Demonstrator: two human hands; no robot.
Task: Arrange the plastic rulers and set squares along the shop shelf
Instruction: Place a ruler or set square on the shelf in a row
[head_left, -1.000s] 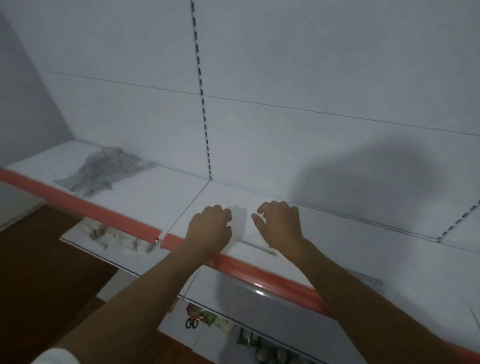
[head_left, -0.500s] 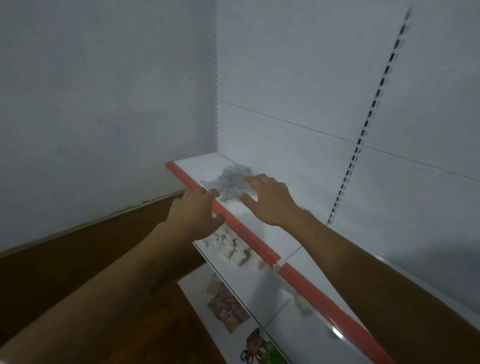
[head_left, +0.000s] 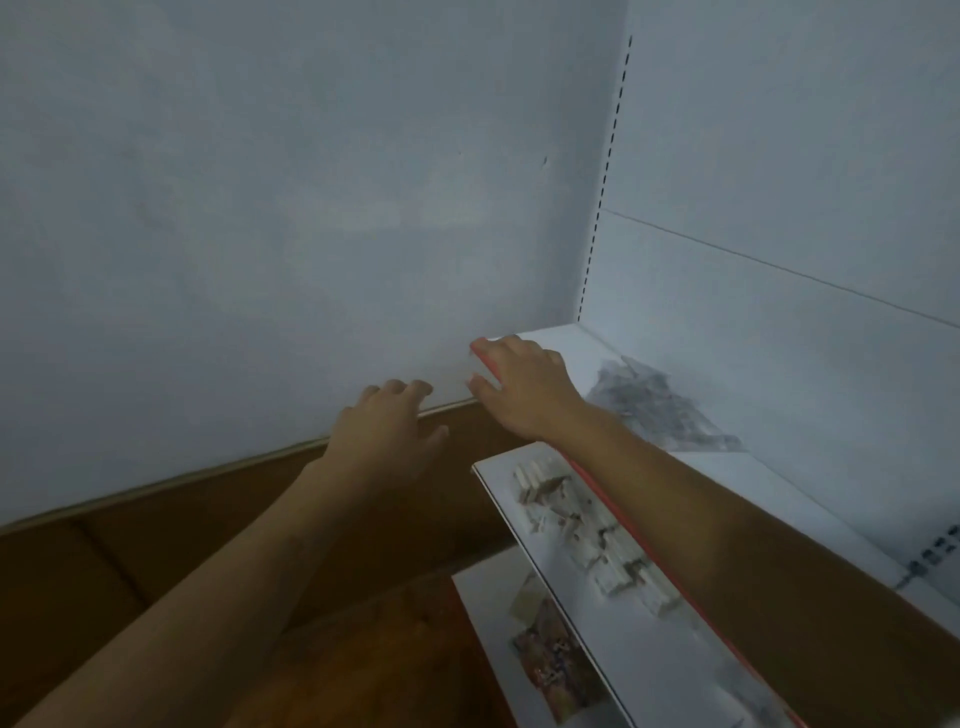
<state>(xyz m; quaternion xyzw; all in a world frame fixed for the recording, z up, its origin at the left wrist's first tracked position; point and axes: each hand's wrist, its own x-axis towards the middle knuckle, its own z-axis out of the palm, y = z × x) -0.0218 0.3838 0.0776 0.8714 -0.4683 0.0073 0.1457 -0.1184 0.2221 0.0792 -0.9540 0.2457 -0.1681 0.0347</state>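
Both the left hand (head_left: 387, 426) and right hand (head_left: 524, 387) are hovering loosely spread, holding nothing, while 1 heap of clear rulers and set squares (head_left: 660, 410) is lying unsorted on the shelf (head_left: 810, 499), arranging seemingly mostly undone.

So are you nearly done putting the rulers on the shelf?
Not nearly. Nothing looks lined up in this view. A jumbled grey pile, probably clear rulers and set squares, lies on the top shelf. The left hand and right hand hold nothing; the right hovers over the shelf's end. Spreading that pile out is left.
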